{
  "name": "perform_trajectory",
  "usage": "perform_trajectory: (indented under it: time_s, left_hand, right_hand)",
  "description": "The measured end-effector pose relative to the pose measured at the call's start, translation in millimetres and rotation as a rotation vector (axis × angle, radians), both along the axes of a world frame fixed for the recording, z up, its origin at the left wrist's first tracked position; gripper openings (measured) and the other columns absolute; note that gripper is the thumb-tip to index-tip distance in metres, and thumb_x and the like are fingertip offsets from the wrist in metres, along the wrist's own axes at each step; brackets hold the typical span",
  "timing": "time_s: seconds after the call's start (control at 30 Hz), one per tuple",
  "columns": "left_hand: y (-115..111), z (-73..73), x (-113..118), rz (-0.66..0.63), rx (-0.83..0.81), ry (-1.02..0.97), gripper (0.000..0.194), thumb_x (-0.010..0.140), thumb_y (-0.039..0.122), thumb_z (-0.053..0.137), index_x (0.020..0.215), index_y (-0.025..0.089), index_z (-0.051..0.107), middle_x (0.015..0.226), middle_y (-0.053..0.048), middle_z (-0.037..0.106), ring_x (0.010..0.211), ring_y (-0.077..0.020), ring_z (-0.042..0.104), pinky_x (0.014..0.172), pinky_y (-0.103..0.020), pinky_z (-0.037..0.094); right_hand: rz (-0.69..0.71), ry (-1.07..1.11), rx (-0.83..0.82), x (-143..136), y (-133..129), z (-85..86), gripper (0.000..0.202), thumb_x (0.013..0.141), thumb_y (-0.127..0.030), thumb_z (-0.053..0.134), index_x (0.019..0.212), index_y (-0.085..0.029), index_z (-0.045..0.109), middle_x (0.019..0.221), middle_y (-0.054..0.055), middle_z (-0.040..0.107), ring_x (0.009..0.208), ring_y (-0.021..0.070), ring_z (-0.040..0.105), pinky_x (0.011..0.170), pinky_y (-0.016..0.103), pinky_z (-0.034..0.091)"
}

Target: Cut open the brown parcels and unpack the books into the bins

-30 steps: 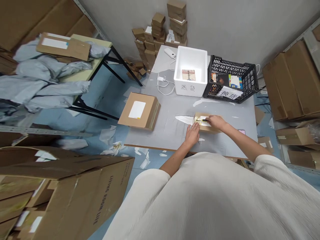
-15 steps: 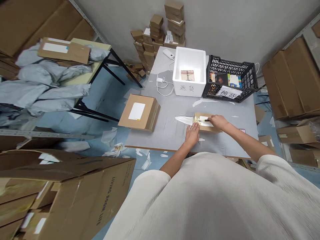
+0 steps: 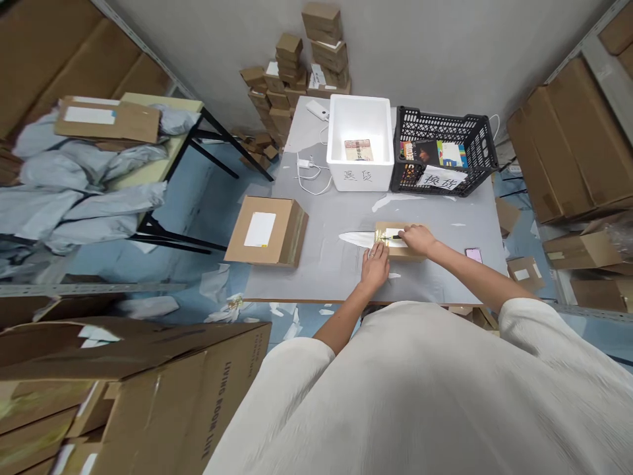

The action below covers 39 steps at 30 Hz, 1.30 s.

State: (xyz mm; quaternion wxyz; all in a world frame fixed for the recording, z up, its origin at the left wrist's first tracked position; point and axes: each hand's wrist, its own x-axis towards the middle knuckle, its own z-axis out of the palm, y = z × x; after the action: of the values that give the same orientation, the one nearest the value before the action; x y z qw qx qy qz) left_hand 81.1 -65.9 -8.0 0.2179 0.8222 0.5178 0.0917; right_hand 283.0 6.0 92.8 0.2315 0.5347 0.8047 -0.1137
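Note:
A small cardboard box [image 3: 403, 253] with a white label and shiny tape lies on the grey table [image 3: 321, 274]. My left hand [image 3: 376, 265] rests on its near left edge, fingers stretched out onto the tape. In my right hand [image 3: 418, 239], closed over the box top, is a thin black-handled utility knife [image 3: 397, 237]. Its tip points left at the taped end; the blade is too small to make out clearly. A white paper strip [image 3: 355, 239] sticks out left of the box.
A larger labelled carton [image 3: 262, 237] stands at the table's left edge. Behind are a white foam box [image 3: 360, 177] and a black crate [image 3: 445, 183], both with books inside. A phone [image 3: 473, 254] lies to the right. Grey parcels [image 3: 103, 198] cover the left side table.
The view has shifted slightly, showing more of the phone on the right. Both hands stay at the small box, with the knife still over the taped end.

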Motion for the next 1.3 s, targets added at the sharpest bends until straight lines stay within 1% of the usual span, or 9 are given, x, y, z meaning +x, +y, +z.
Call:
perform_trajectory:
  time_s: [0.1,0.23,0.37,0.47,0.67,0.83,0.93,1.17,1.3]
  left_hand:
    - [0,2.6,4,0.028,-0.005,0.012,0.061,0.111,0.026,0.039,0.171,0.02,0.047,0.178,-0.016,0.048,0.17,-0.0298,0.038,0.138,-0.057,0.029]
    - [-1,3.7,7,0.039,-0.024,0.034,0.062,0.112,0.029,0.037,0.173,0.018,0.044,0.18,-0.017,0.045,0.171,-0.0305,0.037,0.139,-0.058,0.028]
    - [-3,0.2,7,0.035,-0.02,0.047,0.064,0.112,0.028,0.038,0.175,0.018,0.041,0.182,-0.017,0.041,0.172,-0.031,0.034,0.139,-0.059,0.027]
    - [-3,-3.6,6,0.031,-0.007,0.047,0.065,0.112,0.028,0.04,0.176,0.02,0.038,0.182,-0.017,0.042,0.172,-0.0304,0.033,0.139,-0.058,0.027]
    - [-2,-5.4,5,0.014,0.0,0.07,0.064,0.112,0.028,0.04,0.176,0.02,0.039,0.182,-0.016,0.042,0.172,-0.0298,0.034,0.139,-0.057,0.028]
    - [-2,-0.4,5,-0.027,-0.003,0.132,0.062,0.113,0.031,0.039,0.173,0.018,0.043,0.183,-0.015,0.039,0.174,-0.0295,0.03,0.139,-0.054,0.027]
    - [-3,0.6,5,-0.017,-0.006,0.158,0.062,0.114,0.032,0.037,0.173,0.018,0.043,0.184,-0.015,0.038,0.173,-0.03,0.03,0.14,-0.055,0.026]
    - [-2,-3.0,7,0.005,-0.014,0.142,0.063,0.113,0.032,0.036,0.175,0.018,0.04,0.184,-0.015,0.038,0.173,-0.0296,0.03,0.14,-0.056,0.025]
    - [-1,-2.6,6,0.012,-0.018,0.133,0.064,0.112,0.031,0.038,0.175,0.019,0.039,0.184,-0.015,0.038,0.173,-0.0299,0.031,0.14,-0.057,0.027]
  right_hand:
    - [-0.015,0.014,-0.007,-1,3,0.5,0.038,0.113,-0.023,0.047,0.136,-0.016,0.077,0.132,0.024,0.077,0.124,0.0338,0.072,0.099,0.039,0.053]
    - [-0.058,0.012,-0.025,6,1,1.5,0.039,0.114,-0.024,0.047,0.14,-0.017,0.076,0.133,0.023,0.077,0.124,0.033,0.074,0.098,0.038,0.054]
    - [-0.065,0.0,-0.025,13,-1,5.7,0.04,0.112,-0.022,0.047,0.139,-0.017,0.077,0.135,0.024,0.077,0.124,0.0347,0.074,0.1,0.041,0.055]
    - [-0.071,0.004,-0.028,17,-3,8.0,0.041,0.111,-0.02,0.047,0.139,-0.015,0.077,0.135,0.025,0.076,0.125,0.0363,0.074,0.102,0.044,0.054]
    - [-0.105,-0.014,-0.034,22,-10,-1.2,0.039,0.114,-0.022,0.045,0.142,-0.017,0.073,0.134,0.023,0.076,0.125,0.0325,0.073,0.098,0.037,0.053]
    - [-0.031,-0.015,0.015,15,-12,-2.8,0.042,0.113,-0.017,0.042,0.143,-0.014,0.07,0.134,0.024,0.076,0.127,0.0333,0.071,0.1,0.038,0.052]
    - [-0.033,-0.026,0.008,14,-10,0.6,0.042,0.111,-0.014,0.042,0.14,-0.014,0.072,0.134,0.025,0.075,0.127,0.0339,0.071,0.101,0.039,0.051]
    - [-0.114,-0.046,-0.026,38,-12,2.8,0.04,0.11,-0.017,0.048,0.139,-0.016,0.075,0.135,0.023,0.076,0.125,0.0337,0.071,0.098,0.038,0.052]
    - [-0.132,-0.055,-0.037,48,-15,4.2,0.041,0.109,-0.018,0.049,0.139,-0.016,0.076,0.135,0.024,0.076,0.125,0.035,0.071,0.098,0.041,0.053]
